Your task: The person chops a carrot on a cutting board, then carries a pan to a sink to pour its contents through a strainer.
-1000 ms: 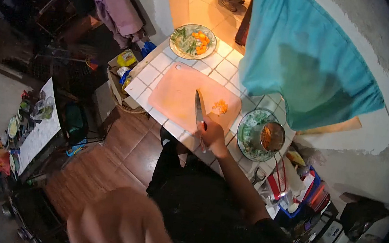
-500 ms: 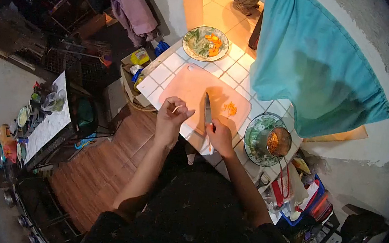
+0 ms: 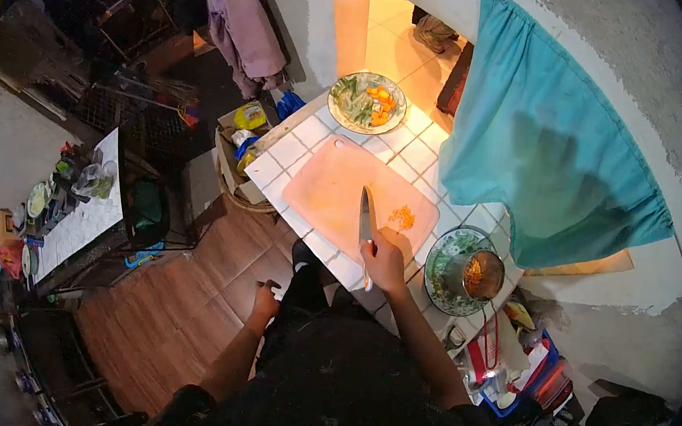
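My right hand is closed around the handle of a kitchen knife, its blade pointing away from me over the pink cutting board. Just right of the blade, a small heap of finely diced orange pieces, which look like carrot, lies on the board. My left hand hangs low beside my leg, away from the table, fingers loosely bent and apart with nothing visible in them. Beyond the board stands a patterned plate with orange chunks and green pieces.
The board lies on a white tiled table. At its right, a strainer with orange-brown contents rests over a green patterned dish. A teal curtain hangs beyond. A box of packages stands left; a blue basket sits right.
My left hand has dropped from beside the board down toward my leg. My right hand still grips the knife over the board. The whole view has shifted slightly.
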Motion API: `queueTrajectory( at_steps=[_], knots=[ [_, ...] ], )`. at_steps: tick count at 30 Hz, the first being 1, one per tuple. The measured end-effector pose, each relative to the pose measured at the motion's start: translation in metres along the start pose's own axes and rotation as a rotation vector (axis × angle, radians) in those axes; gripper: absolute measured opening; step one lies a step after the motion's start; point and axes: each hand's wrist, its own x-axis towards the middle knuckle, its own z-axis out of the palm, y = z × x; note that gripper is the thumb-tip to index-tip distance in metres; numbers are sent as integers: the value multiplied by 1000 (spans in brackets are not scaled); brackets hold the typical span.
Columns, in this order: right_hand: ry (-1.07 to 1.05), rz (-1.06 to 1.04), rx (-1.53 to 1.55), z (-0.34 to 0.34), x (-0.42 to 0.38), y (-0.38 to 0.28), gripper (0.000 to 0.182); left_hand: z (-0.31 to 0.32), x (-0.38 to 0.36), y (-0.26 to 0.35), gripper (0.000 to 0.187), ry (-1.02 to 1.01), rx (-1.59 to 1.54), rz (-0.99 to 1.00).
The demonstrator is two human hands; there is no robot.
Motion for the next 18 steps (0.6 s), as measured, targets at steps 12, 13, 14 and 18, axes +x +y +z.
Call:
queueTrajectory(
  at_steps=[12, 13, 14, 18],
  knots=[
    [-28, -99, -5, -5, 9, -21, 21, 100, 23, -122, 72, -347, -146, -194],
    [-30, -88, -127, -8, 13, -23, 24, 73, 4, -105, 76, -348, -184, -196],
    [-32, -73, -250, -10, 13, -23, 27, 48, -6, -85, 79, -362, -188, -201],
    [-187, -139, -756, -15, 28, 11, 47, -53, -44, -13, 82, -481, -88, -340]
  ],
)
